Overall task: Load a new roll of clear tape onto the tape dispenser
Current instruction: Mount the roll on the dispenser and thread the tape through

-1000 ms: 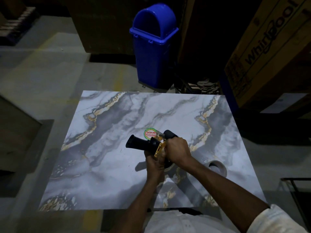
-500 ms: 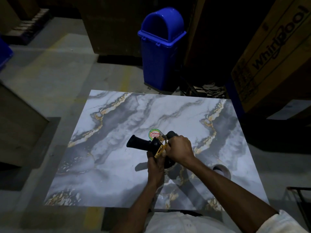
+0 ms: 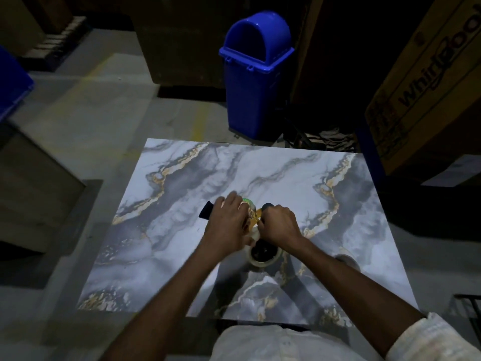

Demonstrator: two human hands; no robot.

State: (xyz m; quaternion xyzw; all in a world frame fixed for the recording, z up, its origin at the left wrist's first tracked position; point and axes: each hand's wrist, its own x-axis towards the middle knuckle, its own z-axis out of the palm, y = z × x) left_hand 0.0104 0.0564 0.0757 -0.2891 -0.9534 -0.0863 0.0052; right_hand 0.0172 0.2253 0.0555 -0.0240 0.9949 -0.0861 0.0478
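The tape dispenser sits over the middle of the marble-patterned table (image 3: 169, 256); its black handle (image 3: 205, 214) points left and its gold metal frame (image 3: 253, 217) shows between my hands. My left hand (image 3: 229, 222) lies over the handle and the round green label, fingers wrapped on it. My right hand (image 3: 279, 225) is closed on the dispenser's front end. A roll of clear tape (image 3: 265, 257) sits on the black hub just below my hands. A second roll (image 3: 347, 260) lies on the table, partly hidden behind my right forearm.
A blue swing-lid bin (image 3: 253, 87) stands on the floor beyond the table's far edge. A large Whirlpool cardboard box (image 3: 429, 87) leans at the right. Part of a blue crate (image 3: 10, 84) shows at the far left.
My left hand has moved from under the dispenser to on top of its handle and label. The right hand keeps its hold, and the roll on the hub now shows below my hands.
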